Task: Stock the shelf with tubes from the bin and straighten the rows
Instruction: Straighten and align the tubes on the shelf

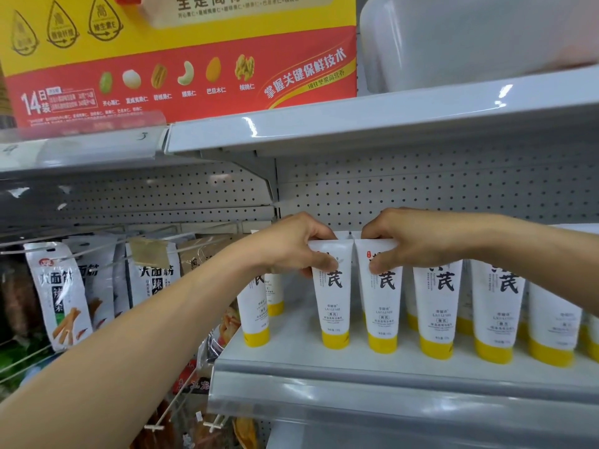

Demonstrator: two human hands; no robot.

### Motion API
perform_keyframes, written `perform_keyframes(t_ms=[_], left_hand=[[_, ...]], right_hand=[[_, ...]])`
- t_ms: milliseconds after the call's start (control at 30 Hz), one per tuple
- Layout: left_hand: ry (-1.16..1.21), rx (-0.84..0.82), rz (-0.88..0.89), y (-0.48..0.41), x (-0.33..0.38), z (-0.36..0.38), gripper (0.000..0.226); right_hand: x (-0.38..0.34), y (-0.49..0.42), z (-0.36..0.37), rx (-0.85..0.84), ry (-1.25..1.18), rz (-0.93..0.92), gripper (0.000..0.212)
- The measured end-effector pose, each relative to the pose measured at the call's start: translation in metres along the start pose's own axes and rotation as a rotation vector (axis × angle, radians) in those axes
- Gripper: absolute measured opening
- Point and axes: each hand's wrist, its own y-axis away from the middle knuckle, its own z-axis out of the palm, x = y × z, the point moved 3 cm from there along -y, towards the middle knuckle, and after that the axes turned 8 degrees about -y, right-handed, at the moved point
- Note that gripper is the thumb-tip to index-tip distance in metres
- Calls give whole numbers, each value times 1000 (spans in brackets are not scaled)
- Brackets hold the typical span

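Note:
Several white tubes with yellow caps stand cap-down in a row on the grey shelf (291, 361). My left hand (291, 244) pinches the flat top of one front tube (334, 303). My right hand (418, 241) pinches the top of the tube beside it (384, 306). Both tubes stand upright on the shelf, side by side and almost touching. More tubes (437, 306) continue to the right, and one (256, 309) stands to the left, partly behind my left wrist. Further tubes stand behind the front row. The bin is not in view.
A grey shelf (356, 124) overhangs just above my hands, carrying a red and yellow nut box (181, 59) and a white tub (470, 37). Snack bags (55, 293) hang on wire hooks to the left. Perforated back panel (421, 186) lies behind the tubes.

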Motion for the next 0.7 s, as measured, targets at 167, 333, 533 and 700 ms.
perform_keyframes(t_ms=[167, 333, 533, 700], left_hand=[[-63, 12, 6, 2, 3, -1, 17], [-107, 292, 30, 12, -12, -43, 18], [-264, 218, -99, 5, -45, -82, 21], [-298, -46, -171, -14, -64, -74, 28]], right_hand=[[2, -2, -1, -2, 20, 12, 20], [1, 0, -16, 149, -26, -24, 22], [-4, -28, -37, 248, -80, -58, 15], [-18, -62, -24, 107, -88, -51, 20]])
